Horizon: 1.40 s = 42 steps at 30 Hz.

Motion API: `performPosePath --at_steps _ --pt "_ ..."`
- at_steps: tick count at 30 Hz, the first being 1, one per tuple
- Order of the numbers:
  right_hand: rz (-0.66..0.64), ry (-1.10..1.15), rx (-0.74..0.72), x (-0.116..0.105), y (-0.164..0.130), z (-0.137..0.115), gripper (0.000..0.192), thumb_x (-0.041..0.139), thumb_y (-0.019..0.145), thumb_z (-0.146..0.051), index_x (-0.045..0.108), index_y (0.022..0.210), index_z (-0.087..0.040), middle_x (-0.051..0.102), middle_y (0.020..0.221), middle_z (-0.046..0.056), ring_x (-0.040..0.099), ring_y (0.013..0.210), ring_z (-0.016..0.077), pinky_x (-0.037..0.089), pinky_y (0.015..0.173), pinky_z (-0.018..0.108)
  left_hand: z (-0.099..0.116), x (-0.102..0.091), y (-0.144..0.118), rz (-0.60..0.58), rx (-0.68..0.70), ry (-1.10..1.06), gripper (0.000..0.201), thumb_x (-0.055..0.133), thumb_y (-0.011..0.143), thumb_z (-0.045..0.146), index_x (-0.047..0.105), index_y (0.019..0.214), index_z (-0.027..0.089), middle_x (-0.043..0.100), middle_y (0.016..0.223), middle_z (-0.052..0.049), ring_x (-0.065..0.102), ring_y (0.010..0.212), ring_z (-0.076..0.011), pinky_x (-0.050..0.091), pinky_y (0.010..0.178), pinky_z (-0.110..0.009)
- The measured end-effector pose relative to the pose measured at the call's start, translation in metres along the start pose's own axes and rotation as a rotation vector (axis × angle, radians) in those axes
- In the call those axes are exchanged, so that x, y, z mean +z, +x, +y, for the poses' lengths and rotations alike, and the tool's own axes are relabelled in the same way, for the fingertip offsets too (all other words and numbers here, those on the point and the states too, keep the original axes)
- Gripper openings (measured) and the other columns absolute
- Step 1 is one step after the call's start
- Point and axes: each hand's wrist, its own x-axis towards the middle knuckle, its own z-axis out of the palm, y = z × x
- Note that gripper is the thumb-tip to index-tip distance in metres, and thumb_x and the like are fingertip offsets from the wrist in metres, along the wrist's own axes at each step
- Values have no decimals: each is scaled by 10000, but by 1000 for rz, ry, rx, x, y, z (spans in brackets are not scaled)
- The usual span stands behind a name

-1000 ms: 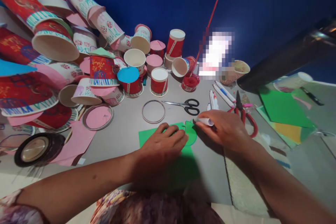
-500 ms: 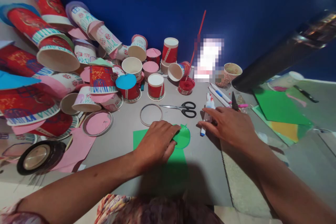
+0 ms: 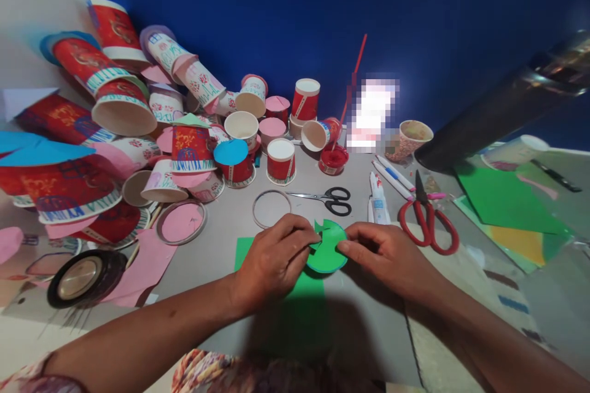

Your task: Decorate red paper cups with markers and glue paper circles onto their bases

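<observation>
**A:** Head camera, looking down at a grey table. What are the hands doing?

**B:** Both hold a green paper disc just above a green paper sheet, in the middle of the table near the person. The left hand pinches the disc's left edge, fingertips pressed together on it. The right hand pinches the right edge between thumb and forefinger.

**A:** What could go wrong?

**B:** The disc looks thin, with a small notch at its top. I judge that pulling the two hands apart could tear it from that notch, and a tight pinch could crease it. The red-handled scissors lie open just beside the right wrist, so a sideways sweep could catch the blades. A glue tube and the black-handled scissors lie just beyond the disc. A heap of decorated paper cups leans at the left and could topple if knocked.

**A:** Any writing to read?

**B:** None legible. The cups carry red printed patterns and drawn blue strokes; the glue tube's label is too small. One patch at the back is blurred.
</observation>
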Motion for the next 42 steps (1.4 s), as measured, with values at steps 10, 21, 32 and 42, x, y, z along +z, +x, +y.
performPosePath --at_steps 10,21,32,42 --pt "-39 110 -20 -8 -1 -3 314 625 921 -397 598 670 -210 552 602 -28 469 572 131 366 514 247 1 -9 9 -249 -651 -1119 664 708 911 555 523 1476 258 555 1523 -196 695 1194 -289 579 945 -415" --pt "-166 149 24 -10 -3 0 311 642 913 -417 609 685 -207 519 599 -42 440 562 120 335 509 244 6 -8 18 -31 -760 -856 230 797 838 321 706 986 169 726 935 -63 706 851 -182 574 841 -346" --pt "-57 144 64 -11 0 -1 341 629 906 -447 597 666 -207 495 595 -39 430 564 122 329 513 255 7 -14 13 -219 -505 -521 144 733 849 248 695 965 173 685 833 -7 611 767 -141 499 721 -255" --pt "-23 -12 3 -3 -3 -5 347 546 960 -449 617 719 -208 551 628 -26 476 598 132 343 549 269 9 -7 15 -202 -633 -555 90 716 868 259 683 863 176 624 747 24 541 707 -115 426 663 -237"
